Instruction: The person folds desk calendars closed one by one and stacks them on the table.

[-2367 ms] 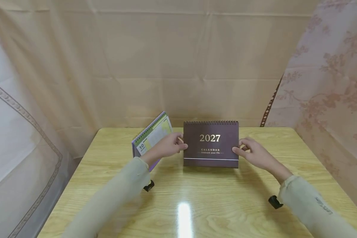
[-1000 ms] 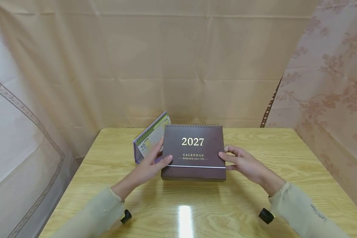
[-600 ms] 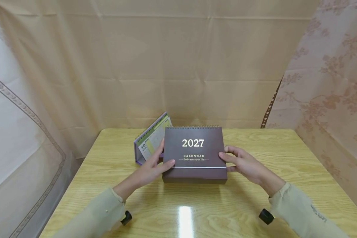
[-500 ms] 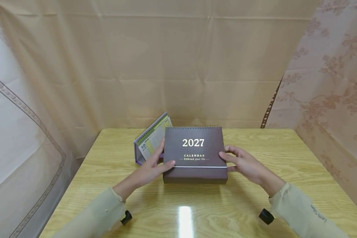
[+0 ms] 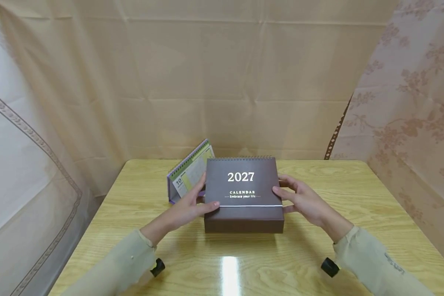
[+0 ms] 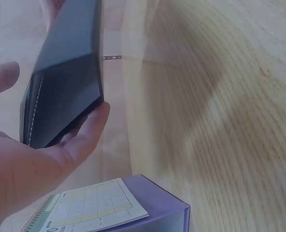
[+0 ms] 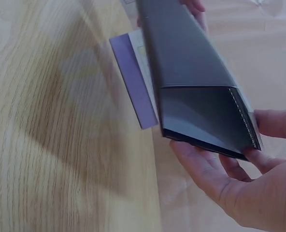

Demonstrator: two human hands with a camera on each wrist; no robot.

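A dark brown 2027 desk calendar (image 5: 243, 185) is held up off the table between both hands, its spiral binding at the top and its cover towards me. My left hand (image 5: 185, 207) grips its left side, thumb on the cover and fingers behind. On the opposite side my right hand (image 5: 307, 203) grips the right edge, thumb on the front. Both wrist views show the calendar's hollow triangular end, with fingers against its back panel. Behind the left hand stands a purple desk calendar (image 5: 188, 176) opened to a page marked 10, partly covered by the brown one.
The wooden table (image 5: 288, 263) has its far edge close to a beige curtain (image 5: 222, 82). Patterned cloth (image 5: 422, 107) hangs on the right, and white cloth (image 5: 18, 172) on the left. Dark wrist devices show below both sleeves.
The brown calendar has come left and nearer to me, and more of its base's front face shows now. Both hands moved with it; the left wraps more of its side. The purple calendar's lower end shifted slightly.
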